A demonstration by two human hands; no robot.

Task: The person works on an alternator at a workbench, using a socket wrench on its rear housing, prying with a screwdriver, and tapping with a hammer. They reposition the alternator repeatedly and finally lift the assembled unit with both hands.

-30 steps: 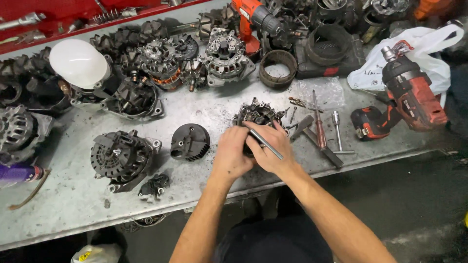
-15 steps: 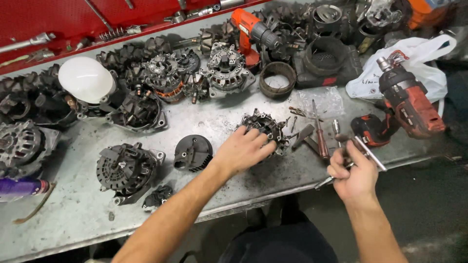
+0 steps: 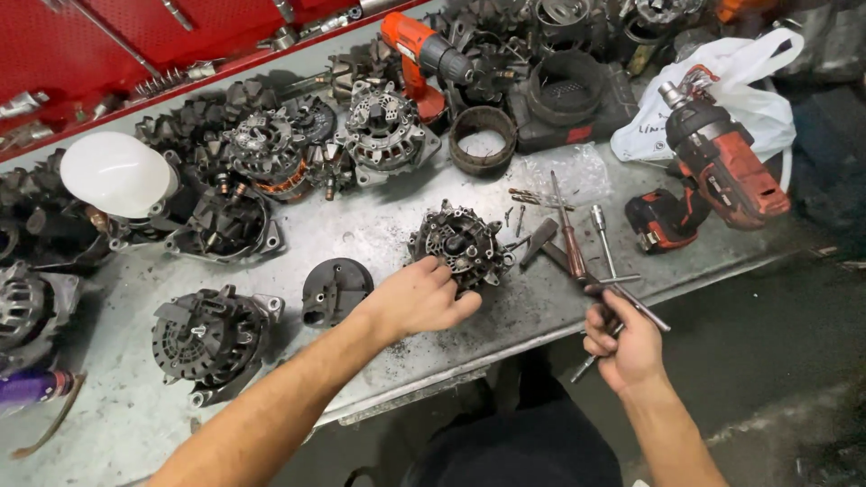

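Grey sheet metal, scratched and dusted with dark grit, forms the workbench (image 3: 379, 239); near its front edge a dark, round alternator part (image 3: 460, 245) is seen, cast and ribbed, with a hub at its centre and lugs around its rim. The left hand (image 3: 417, 298) is laid against the part's near-left edge, fingers curled loosely onto the casting; a firm clamp cannot be told from this view. The right hand (image 3: 621, 343) is held off the front edge of the bench, closed around a slim metal tool (image 3: 622, 302) with thin bright rods crossing at the fist; its exact shape cannot be made out. Just right of the part, a long screwdriver (image 3: 566, 233) with a reddish-brown shaft and a socket extension (image 3: 603, 236) are laid on the bench; beyond them a red and black cordless impact driver (image 3: 717, 167) is rested against a white plastic bag (image 3: 749, 86). A black round cover (image 3: 334, 290) is found just left of the left hand; further left, a whole alternator (image 3: 206, 338), finned and grimy. A white dome-shaped object (image 3: 115, 173) is noted at the back left; an orange drill (image 3: 419, 54) at the back.
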